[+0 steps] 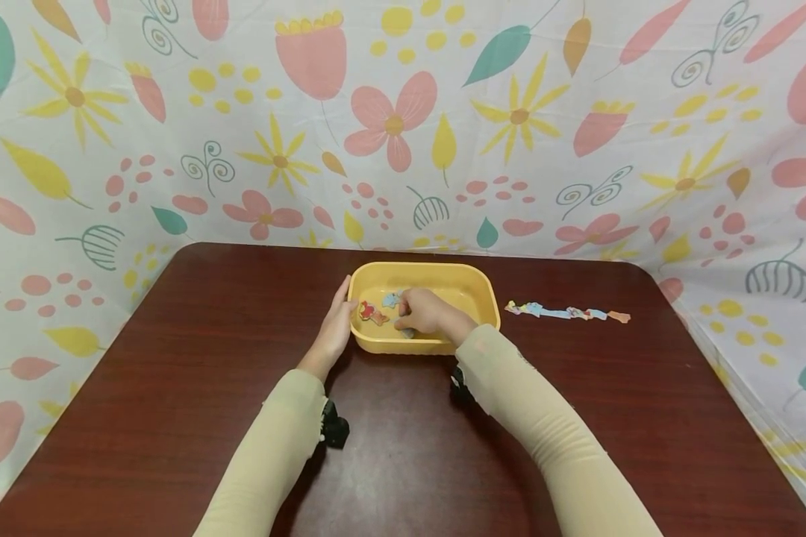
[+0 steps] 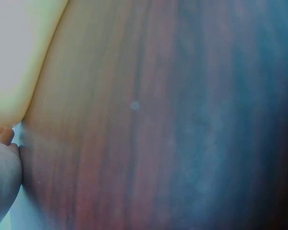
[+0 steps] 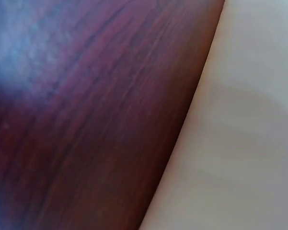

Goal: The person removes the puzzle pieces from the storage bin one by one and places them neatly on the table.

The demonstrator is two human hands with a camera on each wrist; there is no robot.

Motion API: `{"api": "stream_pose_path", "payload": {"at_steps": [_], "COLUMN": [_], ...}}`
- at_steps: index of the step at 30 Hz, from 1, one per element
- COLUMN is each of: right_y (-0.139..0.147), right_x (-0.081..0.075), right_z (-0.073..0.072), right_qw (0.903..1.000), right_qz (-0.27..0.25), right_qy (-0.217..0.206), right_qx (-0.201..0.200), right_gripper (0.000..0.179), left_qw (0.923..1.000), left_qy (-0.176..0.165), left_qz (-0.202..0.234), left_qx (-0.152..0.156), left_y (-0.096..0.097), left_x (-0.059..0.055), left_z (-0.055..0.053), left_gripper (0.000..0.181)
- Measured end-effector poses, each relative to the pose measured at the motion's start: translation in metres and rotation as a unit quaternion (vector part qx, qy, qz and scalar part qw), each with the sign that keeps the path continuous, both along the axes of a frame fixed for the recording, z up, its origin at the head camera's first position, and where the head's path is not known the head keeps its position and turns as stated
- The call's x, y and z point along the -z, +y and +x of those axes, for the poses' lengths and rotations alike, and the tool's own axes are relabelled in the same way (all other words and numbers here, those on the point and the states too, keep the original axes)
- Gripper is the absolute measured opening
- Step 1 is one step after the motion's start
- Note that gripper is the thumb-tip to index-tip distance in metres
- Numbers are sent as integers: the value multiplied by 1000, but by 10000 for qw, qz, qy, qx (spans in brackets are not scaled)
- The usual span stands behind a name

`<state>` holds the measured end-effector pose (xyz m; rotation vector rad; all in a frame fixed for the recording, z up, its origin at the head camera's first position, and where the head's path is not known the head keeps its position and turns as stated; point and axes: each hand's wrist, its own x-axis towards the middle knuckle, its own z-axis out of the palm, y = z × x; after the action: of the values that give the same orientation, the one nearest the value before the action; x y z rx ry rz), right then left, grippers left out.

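Observation:
A yellow plastic tub point(image 1: 425, 346) stands on the table. My left hand point(image 1: 334, 328) grips its left end, thumb at the rim and fingers along the outside wall; the left wrist view catches part of that hand at the tub's corner. My right hand point(image 1: 430, 312) reaches inside over the front wall, fingers curled down at a small grey-blue puzzle piece point(image 1: 407, 333), which they partly hide. Beside it in the tub lie a light-blue puzzle piece point(image 1: 391, 300) and red and orange puzzle pieces point(image 1: 372, 313). The right wrist view shows no fingers.
To the right of the tub, a crooked strip of colourful puzzle pieces point(image 1: 564, 312) lies on the dark wooden table point(image 1: 389, 462). A flower-printed cloth point(image 1: 403, 186) hangs behind the table and along its sides.

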<state>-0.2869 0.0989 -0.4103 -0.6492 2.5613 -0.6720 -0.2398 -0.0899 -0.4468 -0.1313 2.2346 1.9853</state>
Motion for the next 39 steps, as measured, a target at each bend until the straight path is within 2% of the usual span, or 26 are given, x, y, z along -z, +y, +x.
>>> {"api": "stream_pose_path", "payload": {"at_steps": [3,6,10,12,15,19,22,32,39], "right_y": [4,8,15,20,29,44,55,84,105], "right_x": [-2,-3,-7,-10,-14,-19,-22,-30,-31], "right_z": [2,3,4,3,4,8,11,16,18], "right_qw": [9993,9958,9925,9921,9882,9765,9700,9523,9301], "right_qz": [-321,-706,-963,-1030,-1312,-1833,-2055,-2452,-2871], "right_qy": [-166,-382,-297,-158,-148,-441,-476,-329,-289], "right_qx": [123,450,693,693,778,1048,1207,1789,2272], "right_gripper": [11,19,25,24,25,29,31,26,29], "left_qw": [10000,10000,9999,9997,9995,9996,9998,10000,10000], "left_qy": [41,-10,-149,-232,-295,-271,-179,-84,0], "left_qz": [-17,-28,42,67,1,-30,16,-1,-18], "left_qx": [-4,0,23,35,100,88,35,12,11], "left_y": [1,0,-1,-1,1,0,-1,0,1], "left_x": [0,-1,-4,-8,-23,-18,-4,-1,-1], "left_z": [1,2,3,4,12,11,4,5,4], "left_gripper": [57,57,57,57,58,58,58,57,57]}}
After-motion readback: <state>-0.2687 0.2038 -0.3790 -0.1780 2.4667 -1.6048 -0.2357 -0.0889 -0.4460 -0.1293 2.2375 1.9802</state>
